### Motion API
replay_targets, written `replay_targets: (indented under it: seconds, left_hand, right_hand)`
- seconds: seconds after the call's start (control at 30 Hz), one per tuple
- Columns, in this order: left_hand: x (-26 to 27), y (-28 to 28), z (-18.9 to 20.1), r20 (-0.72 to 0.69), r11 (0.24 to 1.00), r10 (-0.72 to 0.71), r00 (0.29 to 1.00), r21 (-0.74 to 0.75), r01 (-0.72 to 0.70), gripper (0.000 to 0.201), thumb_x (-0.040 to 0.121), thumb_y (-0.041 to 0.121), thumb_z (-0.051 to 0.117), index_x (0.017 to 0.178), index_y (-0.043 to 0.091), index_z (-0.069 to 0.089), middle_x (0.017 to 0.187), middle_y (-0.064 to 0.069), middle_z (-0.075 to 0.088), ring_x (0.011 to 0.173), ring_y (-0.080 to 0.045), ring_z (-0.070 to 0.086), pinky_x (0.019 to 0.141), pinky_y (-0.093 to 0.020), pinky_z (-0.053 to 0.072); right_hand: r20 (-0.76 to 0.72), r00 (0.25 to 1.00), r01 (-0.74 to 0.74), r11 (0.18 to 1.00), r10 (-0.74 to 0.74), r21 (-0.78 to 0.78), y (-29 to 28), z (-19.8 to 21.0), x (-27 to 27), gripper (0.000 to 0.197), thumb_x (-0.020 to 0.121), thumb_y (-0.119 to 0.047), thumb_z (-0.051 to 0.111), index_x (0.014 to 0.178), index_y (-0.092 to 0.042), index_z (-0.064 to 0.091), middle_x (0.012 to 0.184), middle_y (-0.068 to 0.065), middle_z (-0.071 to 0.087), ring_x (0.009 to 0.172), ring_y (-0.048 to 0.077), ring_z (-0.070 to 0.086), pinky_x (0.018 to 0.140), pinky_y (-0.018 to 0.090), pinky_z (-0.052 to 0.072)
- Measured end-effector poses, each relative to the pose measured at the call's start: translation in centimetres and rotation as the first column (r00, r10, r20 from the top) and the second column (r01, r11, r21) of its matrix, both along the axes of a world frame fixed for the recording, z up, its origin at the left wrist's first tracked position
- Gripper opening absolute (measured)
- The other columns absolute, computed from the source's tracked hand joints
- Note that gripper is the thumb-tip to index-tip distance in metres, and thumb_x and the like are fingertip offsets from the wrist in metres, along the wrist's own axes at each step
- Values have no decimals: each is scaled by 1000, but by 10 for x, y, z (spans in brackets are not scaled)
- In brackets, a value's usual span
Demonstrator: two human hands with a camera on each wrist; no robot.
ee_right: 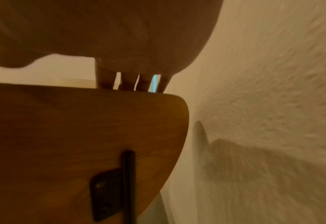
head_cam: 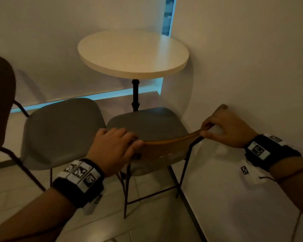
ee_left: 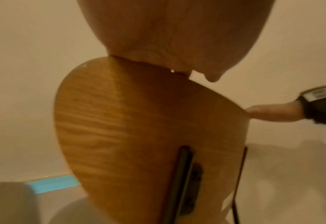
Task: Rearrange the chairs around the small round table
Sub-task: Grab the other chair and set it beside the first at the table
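Note:
A small round table [head_cam: 133,53] with a pale wooden top and a black pedestal stands in the corner. Right in front of me is a chair with a grey seat [head_cam: 147,123] and a curved wooden backrest [head_cam: 166,145] [ee_left: 148,128] [ee_right: 72,128]. My left hand [head_cam: 117,145] grips the backrest's top edge at its left end, fingers curled over it. My right hand [head_cam: 226,126] grips the top edge at its right end, close to the wall; its fingers [ee_right: 127,81] hook over the rim. A second chair [head_cam: 59,130] with a grey seat stands to the left, facing right.
A white wall [head_cam: 252,67] runs close along the right side of the held chair. A roller blind [head_cam: 42,41] hangs behind the table, with a blue strip of light under it. The second chair's dark backrest [head_cam: 0,102] stands at far left. The floor [head_cam: 147,215] is pale tile.

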State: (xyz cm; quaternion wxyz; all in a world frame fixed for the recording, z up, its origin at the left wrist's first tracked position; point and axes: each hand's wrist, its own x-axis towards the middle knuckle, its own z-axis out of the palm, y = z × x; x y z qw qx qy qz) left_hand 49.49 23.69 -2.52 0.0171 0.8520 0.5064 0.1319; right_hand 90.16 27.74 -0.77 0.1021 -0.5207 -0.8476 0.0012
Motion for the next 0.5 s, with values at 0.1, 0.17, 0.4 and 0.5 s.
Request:
replay_targets:
  seconds: [0.1,0.17,0.4,0.5]
  left_hand:
    - [5,7,-6,-74,996,50,996,77,-45,63,96,70,8,81,32,56,79,14,53,76,-14,45,74,-35,18]
    - [2,9,-10,-74,993,48,996,107,-40,65,95,71,10,81,31,58,78,13,53,75,-11,38,72,-34,15]
    - [-3,1,-16,-36,995,29,999,93,-26,71,93,74,10,91,31,66,86,11,58,84,-12,45,77,-33,17]
    - [-4,-7,-19,-18,992,22,1000,124,-19,68,95,71,13,90,30,66,85,13,53,83,-11,41,77,-35,19]
  right_hand:
    - [62,998,-27,999,25,32,21,-11,7,64,90,-86,35,90,-36,75,75,-17,64,73,9,57,88,47,42]
    - [62,998,-18,998,14,63,25,-19,7,73,86,-90,29,85,-32,74,71,-13,58,72,14,55,85,45,41]
    - [-1,1000,21,991,-21,135,17,-34,6,81,83,-94,21,76,-28,67,72,-9,52,76,22,54,88,51,43]
    - [18,1000,17,986,-20,166,9,-40,9,80,84,-93,23,75,-27,67,73,-7,55,76,23,55,88,50,43]
